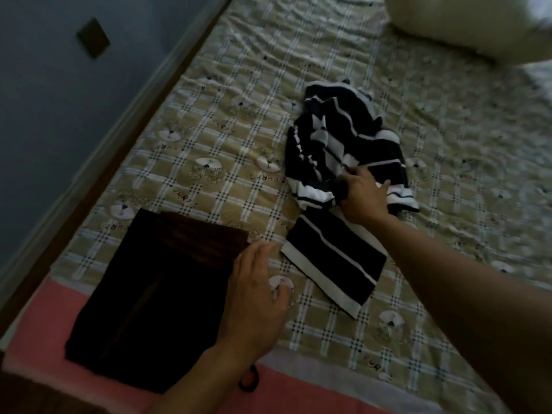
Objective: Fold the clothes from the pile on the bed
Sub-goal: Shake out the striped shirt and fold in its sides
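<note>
Leftmost, in the lower left of the frame, a folded dark garment (149,309) lies flat on the checked bed (209,130). At its right edge the left hand (257,294) is open, fingers loosely extended. Right of centre, a crumpled black-and-white striped garment (343,135) lies on the sheet, and the right hand (364,195) grips its lower folds. A pale pillow (478,25) fills the upper right.

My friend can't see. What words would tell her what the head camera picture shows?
A person's right hand grabs a crumpled black-and-white striped top on a checked bed. The left hand is open beside a folded dark cloth, nearer the person. A white pillow sits at the far corner.
</note>
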`<move>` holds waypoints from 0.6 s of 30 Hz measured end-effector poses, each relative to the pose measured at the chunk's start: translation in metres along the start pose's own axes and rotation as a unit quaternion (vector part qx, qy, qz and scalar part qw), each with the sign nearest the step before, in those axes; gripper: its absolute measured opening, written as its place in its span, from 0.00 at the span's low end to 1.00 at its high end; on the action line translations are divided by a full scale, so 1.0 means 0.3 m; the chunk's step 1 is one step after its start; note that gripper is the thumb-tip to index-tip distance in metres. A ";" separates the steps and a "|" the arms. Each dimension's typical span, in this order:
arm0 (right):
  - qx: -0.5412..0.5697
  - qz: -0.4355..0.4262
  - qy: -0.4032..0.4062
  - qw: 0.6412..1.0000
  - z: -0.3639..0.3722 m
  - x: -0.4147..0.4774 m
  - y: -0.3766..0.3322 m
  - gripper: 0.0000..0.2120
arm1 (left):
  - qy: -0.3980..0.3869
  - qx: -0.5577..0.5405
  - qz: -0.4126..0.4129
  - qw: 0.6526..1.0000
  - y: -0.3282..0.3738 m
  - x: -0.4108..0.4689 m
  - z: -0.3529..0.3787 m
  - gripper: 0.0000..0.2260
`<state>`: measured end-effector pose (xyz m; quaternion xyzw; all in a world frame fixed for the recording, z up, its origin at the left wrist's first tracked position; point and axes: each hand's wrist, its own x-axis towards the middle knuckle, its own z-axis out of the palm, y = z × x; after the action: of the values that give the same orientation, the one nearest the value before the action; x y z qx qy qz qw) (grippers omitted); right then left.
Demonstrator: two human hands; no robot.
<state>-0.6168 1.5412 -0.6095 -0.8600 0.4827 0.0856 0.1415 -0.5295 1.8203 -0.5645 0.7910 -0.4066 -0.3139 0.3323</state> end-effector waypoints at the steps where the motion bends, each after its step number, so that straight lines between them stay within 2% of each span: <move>1: 0.063 0.002 -0.002 0.998 -0.016 -0.002 0.005 0.18 | -0.013 -0.038 -0.022 0.999 0.018 0.007 0.005 0.23; 3: 0.158 0.004 0.004 0.987 -0.068 -0.056 0.002 0.19 | -0.048 -0.137 -0.103 0.984 0.064 0.032 0.009 0.21; 4: 0.193 -0.007 0.012 0.981 -0.100 -0.109 -0.007 0.20 | -0.062 -0.213 -0.160 0.962 0.101 0.051 0.007 0.20; 6: 0.286 -0.050 0.035 0.956 -0.148 -0.260 -0.035 0.18 | -0.081 -0.375 -0.258 0.887 0.167 0.094 0.011 0.20; 8: 0.384 -0.118 0.017 0.916 -0.172 -0.461 -0.076 0.19 | -0.103 -0.478 -0.283 0.825 0.218 0.136 0.029 0.25; 9: 0.425 -0.143 -0.021 0.894 -0.172 -0.561 -0.095 0.23 | -0.107 -0.501 -0.272 0.815 0.237 0.149 0.044 0.30; 10: 0.451 -0.146 -0.075 0.877 -0.169 -0.647 -0.105 0.27 | -0.103 -0.501 -0.255 0.821 0.252 0.158 0.060 0.33; 12: 0.465 -0.126 -0.180 0.858 -0.142 -0.759 -0.074 0.30 | -0.079 -0.446 -0.233 0.860 0.261 0.156 0.106 0.32; 14: 0.482 -0.104 -0.206 0.846 -0.128 -0.804 -0.012 0.23 | -0.079 -0.370 -0.246 0.892 0.255 0.131 0.139 0.30; 16: 0.521 -0.048 -0.101 0.846 -0.131 -0.808 0.055 0.18 | -0.094 -0.341 -0.224 0.908 0.251 0.106 0.148 0.28; 18: 0.499 0.009 0.026 0.866 -0.149 -0.802 0.133 0.24 | -0.121 -0.329 -0.181 0.919 0.299 0.086 0.113 0.27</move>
<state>-0.7754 1.7007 -0.5054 -0.6722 0.4720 -0.1884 0.5384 -0.5823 1.7490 -0.5201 0.6534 -0.1669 -0.5779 0.4597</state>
